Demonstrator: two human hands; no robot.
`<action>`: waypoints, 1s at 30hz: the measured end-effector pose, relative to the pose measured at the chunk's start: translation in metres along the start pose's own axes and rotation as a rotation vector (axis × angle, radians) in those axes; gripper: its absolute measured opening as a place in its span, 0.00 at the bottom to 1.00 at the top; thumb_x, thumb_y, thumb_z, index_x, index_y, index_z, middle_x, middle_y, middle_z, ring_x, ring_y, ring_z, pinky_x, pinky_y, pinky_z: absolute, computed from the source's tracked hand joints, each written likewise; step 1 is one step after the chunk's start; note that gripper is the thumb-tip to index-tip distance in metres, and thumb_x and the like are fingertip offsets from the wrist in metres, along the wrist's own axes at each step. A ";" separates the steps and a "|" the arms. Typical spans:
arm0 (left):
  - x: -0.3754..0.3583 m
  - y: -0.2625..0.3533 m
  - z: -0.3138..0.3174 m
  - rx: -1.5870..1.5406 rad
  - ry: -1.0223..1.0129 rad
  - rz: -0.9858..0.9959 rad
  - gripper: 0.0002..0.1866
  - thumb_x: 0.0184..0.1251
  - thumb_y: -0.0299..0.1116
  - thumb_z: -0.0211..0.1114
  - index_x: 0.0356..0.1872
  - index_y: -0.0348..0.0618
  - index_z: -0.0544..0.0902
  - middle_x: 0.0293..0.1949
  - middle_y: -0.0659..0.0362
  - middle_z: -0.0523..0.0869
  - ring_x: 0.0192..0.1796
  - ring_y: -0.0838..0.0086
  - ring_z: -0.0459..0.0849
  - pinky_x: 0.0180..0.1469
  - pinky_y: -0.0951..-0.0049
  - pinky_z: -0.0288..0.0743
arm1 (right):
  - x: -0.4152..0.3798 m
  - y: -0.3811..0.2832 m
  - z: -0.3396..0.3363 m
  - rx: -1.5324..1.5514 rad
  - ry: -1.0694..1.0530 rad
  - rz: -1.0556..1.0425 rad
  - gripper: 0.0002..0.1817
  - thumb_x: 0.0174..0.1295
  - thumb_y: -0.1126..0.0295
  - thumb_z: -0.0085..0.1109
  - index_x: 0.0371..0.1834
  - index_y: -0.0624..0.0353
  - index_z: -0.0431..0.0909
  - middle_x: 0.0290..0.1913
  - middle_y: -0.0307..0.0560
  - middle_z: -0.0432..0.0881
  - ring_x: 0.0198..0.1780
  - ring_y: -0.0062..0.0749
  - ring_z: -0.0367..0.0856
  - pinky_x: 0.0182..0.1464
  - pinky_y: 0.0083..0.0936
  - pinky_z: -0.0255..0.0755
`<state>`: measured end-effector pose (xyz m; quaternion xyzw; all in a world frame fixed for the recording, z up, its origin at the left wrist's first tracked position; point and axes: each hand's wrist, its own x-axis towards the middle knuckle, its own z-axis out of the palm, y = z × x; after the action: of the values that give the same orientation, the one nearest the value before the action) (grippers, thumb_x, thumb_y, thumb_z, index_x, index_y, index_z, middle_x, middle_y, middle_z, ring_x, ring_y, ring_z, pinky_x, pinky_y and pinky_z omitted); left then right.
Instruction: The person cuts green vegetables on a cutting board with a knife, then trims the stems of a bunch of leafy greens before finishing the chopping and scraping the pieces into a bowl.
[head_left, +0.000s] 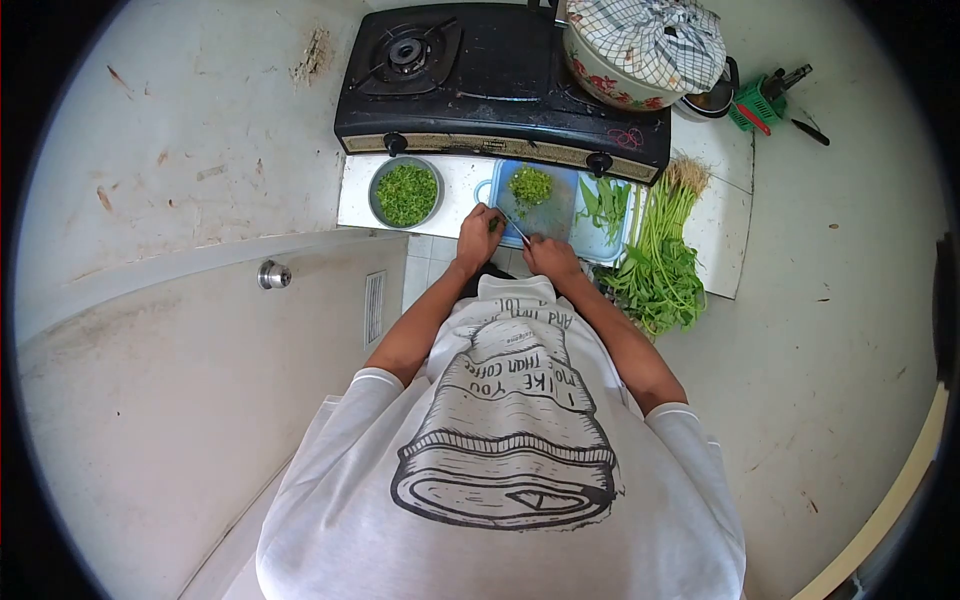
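My right hand (550,258) is closed around the handle of a knife (517,229), its blade pointing up and left over the near edge of a blue cutting board (562,215). At the board's left near corner, my left hand (480,236) has its fingers curled over a small bit of greens, mostly hidden by the fingers. A pile of chopped greens (530,186) lies on the board just beyond the blade. To its right, loose green leaves (605,205) rest on a light blue tray (592,243). Left of my hands stands a grey bowl (437,212) of finely chopped greens (406,193).
A bunch of long-stemmed leafy greens (660,265) with roots hangs over the counter's front edge at right. Behind the board is a black gas stove (500,85), bearing a cloth-covered floral pot (640,90). A green basket (760,100) with utensils stands at far right.
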<state>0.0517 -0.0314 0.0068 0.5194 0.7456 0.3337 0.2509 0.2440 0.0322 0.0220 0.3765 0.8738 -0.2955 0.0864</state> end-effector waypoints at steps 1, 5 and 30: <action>0.000 0.001 0.000 -0.002 -0.001 -0.001 0.06 0.60 0.26 0.70 0.38 0.40 0.89 0.36 0.48 0.83 0.41 0.53 0.85 0.47 0.57 0.79 | 0.003 0.002 0.007 -0.007 0.023 -0.016 0.18 0.71 0.59 0.52 0.40 0.66 0.81 0.33 0.65 0.88 0.36 0.59 0.90 0.43 0.52 0.83; 0.000 0.003 -0.001 0.012 0.001 0.006 0.06 0.58 0.24 0.69 0.37 0.38 0.87 0.35 0.47 0.81 0.40 0.50 0.84 0.47 0.56 0.79 | 0.017 0.003 0.021 -0.002 0.072 -0.039 0.18 0.72 0.61 0.50 0.39 0.67 0.81 0.32 0.66 0.87 0.37 0.61 0.89 0.45 0.52 0.83; -0.002 0.010 -0.005 -0.011 -0.008 0.015 0.04 0.62 0.23 0.69 0.37 0.37 0.87 0.36 0.47 0.81 0.39 0.49 0.84 0.44 0.55 0.79 | 0.013 -0.007 0.006 -0.081 0.032 -0.065 0.16 0.69 0.61 0.53 0.36 0.63 0.84 0.36 0.62 0.89 0.38 0.55 0.91 0.43 0.49 0.84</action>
<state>0.0549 -0.0322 0.0182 0.5250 0.7387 0.3378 0.2542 0.2294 0.0327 0.0150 0.3486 0.8982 -0.2563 0.0779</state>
